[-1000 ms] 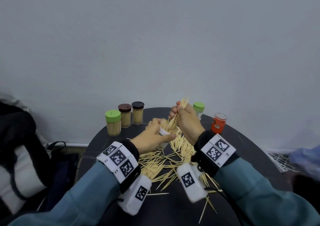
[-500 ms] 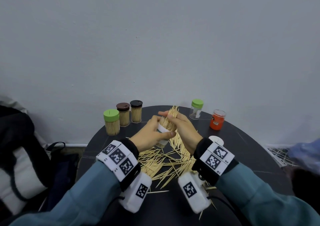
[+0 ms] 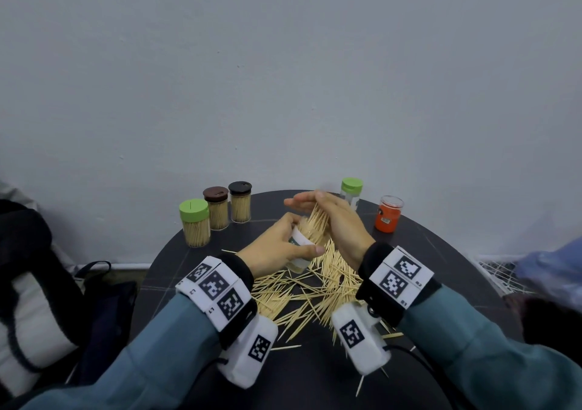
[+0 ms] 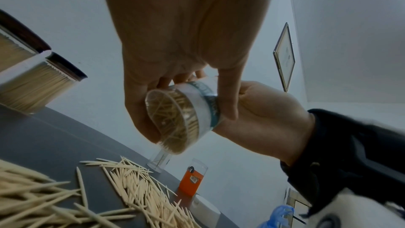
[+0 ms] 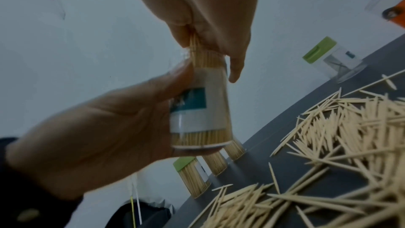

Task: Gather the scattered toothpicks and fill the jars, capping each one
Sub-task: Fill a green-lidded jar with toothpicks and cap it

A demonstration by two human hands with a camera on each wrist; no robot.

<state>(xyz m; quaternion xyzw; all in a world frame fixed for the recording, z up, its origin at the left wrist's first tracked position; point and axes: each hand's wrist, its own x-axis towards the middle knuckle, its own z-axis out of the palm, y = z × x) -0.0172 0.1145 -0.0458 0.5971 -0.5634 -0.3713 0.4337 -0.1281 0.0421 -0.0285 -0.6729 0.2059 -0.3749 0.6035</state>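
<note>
My left hand grips a clear jar with a white and teal label, tilted and lifted off the dark round table. Through its bottom the jar looks nearly full of toothpicks. My right hand sits over the jar's mouth and pinches a bunch of toothpicks whose lower ends are inside the jar. A loose pile of toothpicks lies on the table under and in front of both hands.
Three capped full jars stand at back left: green lid, brown lid, black lid. A nearly empty green-lidded jar and an open orange jar stand at back right. A white cap lies near the orange jar.
My right hand has brought the bunch of toothpicks down from above into the jar's mouth and closed over it. My left hand has kept its grip on the jar.
</note>
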